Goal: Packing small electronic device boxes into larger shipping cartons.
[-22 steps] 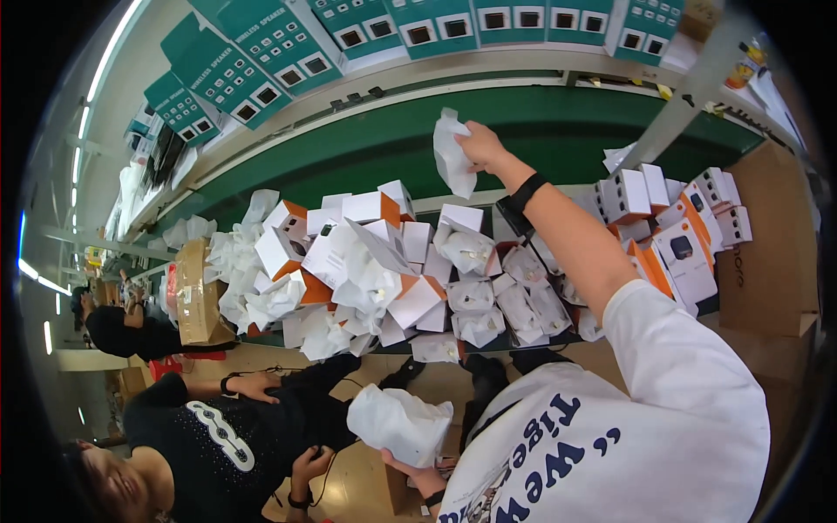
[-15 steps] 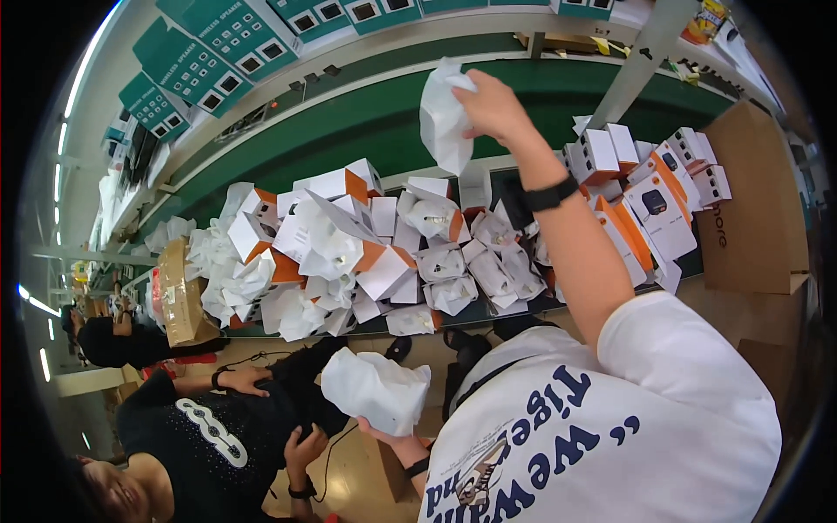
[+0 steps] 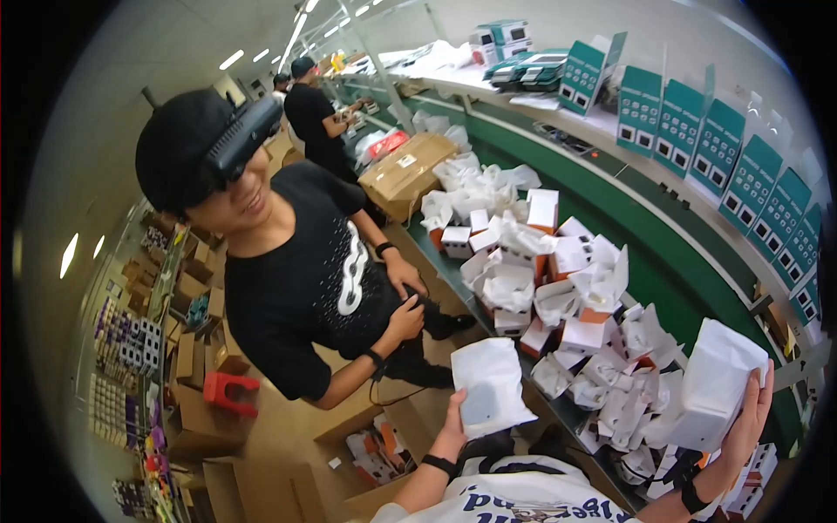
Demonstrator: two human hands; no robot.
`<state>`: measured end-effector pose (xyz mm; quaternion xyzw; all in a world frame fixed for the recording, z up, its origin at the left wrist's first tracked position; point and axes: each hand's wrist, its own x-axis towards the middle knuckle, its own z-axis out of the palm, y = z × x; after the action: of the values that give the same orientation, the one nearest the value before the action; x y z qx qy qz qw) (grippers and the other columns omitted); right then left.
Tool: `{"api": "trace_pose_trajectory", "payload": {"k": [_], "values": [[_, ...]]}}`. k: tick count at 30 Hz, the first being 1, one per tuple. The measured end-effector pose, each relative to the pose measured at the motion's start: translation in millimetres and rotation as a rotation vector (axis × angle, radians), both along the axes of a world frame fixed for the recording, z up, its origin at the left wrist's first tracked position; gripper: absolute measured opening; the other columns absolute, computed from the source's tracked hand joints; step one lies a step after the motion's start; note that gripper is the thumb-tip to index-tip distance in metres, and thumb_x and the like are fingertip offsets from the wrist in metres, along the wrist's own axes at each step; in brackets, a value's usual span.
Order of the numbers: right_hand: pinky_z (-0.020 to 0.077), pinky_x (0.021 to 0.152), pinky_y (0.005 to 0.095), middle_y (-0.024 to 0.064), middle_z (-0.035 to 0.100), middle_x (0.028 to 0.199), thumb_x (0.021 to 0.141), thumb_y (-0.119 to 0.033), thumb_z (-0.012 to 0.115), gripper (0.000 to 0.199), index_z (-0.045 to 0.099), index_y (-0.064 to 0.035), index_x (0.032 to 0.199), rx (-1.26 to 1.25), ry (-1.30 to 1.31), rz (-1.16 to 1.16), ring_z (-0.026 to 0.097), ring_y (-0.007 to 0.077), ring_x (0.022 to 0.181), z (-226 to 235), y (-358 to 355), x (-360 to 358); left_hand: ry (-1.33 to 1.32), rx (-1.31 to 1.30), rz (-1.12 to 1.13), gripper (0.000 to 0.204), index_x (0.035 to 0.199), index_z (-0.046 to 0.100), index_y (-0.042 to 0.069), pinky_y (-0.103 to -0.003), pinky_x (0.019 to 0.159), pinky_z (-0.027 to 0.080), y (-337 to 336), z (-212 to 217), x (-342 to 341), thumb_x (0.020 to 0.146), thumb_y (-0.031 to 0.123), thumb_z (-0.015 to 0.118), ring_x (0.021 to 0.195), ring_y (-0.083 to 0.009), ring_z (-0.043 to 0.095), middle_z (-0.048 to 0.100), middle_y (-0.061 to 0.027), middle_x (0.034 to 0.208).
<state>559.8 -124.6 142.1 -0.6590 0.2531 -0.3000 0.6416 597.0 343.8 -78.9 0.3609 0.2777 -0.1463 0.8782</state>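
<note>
Pinching white pouch (image 3: 490, 383) in left hand (image 3: 454, 418), clasping second pouch (image 3: 715, 370) in right hand (image 3: 748, 414), with boxes (image 3: 584, 334) piled ahead between them.

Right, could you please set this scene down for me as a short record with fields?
Left hand: holds a flat white pouch, grey shape showing through
Right hand: holds a bulkier white pouch, contents hidden
Green workbench: heaped with white-and-orange boxes and white wrappers
Far end of heap: taped cardboard carton
Above bench: row of teal printed boxes
Nearby: co-worker in a black T-shirt, standing, wearing a headset
</note>
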Motion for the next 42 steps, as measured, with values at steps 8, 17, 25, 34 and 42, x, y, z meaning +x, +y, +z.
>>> {"api": "trace_pose_trajectory", "payload": {"k": [8,17,25,34,42], "values": [[0.042,0.095,0.0222,0.0045,0.061,0.122,0.104,-0.015,0.054,0.047,0.044,-0.0001,0.148,-0.087,-0.021,0.116,0.055,0.0096,0.106,3.2,120.6,9.5,-0.096,-0.039,-0.007,0.078,0.141,0.048,0.003,-0.047,0.1,0.051,45.6,-17.0,-5.0,0.083,0.053,0.062,0.115,-0.033,0.062,0.062,-0.015,0.129],[0.0463,0.048,0.0271,0.0016,0.06,0.082,0.105,-0.022,0.051,0.026,0.056,-0.0028,0.122,-0.201,0.184,0.147,0.056,0.0074,0.062,-65.9,229.0,26.8,-0.128,-0.065,-0.144,0.082,0.148,0.04,0.004,-0.048,0.105,0.046,84.8,-20.0,-20.9,0.086,0.056,0.058,0.127,-0.0343,0.054,0.052,-0.0148,0.143],[0.0491,0.049,0.0325,0.0076,0.062,0.08,0.103,-0.022,0.052,0.022,0.055,-0.0038,0.115,-0.023,0.241,0.174,0.061,0.0141,0.06,-102.7,276.3,21.6,-0.211,-0.2,-0.247,0.083,0.151,0.037,0.005,-0.052,0.109,0.042,120.2,-40.5,-14.1,0.089,0.057,0.051,0.131,-0.0379,0.05,0.048,-0.0161,0.147],[0.047,0.044,0.0294,0.0077,0.064,0.086,0.103,-0.029,0.053,0.031,0.056,-0.0022,0.117,0.051,0.085,0.358,0.06,0.0124,0.06,-112.3,316.8,88.2,-0.2,-0.09,-0.156,0.077,0.147,0.043,0.006,-0.051,0.109,0.043,107.2,-42.2,29.2,0.088,0.054,0.054,0.128,-0.0352,0.054,0.055,-0.0134,0.142],[0.0451,0.042,0.0255,0.0016,0.062,0.082,0.105,-0.028,0.049,0.027,0.057,-0.0068,0.12,0.221,0.068,0.527,0.057,0.0091,0.058,-100.0,352.7,158.8,-0.231,-0.201,-0.106,0.068,0.145,0.044,0.007,-0.05,0.102,0.049,100.6,-17.1,79.8,0.093,0.051,0.052,0.122,-0.0343,0.058,0.057,-0.0136,0.138]]}}
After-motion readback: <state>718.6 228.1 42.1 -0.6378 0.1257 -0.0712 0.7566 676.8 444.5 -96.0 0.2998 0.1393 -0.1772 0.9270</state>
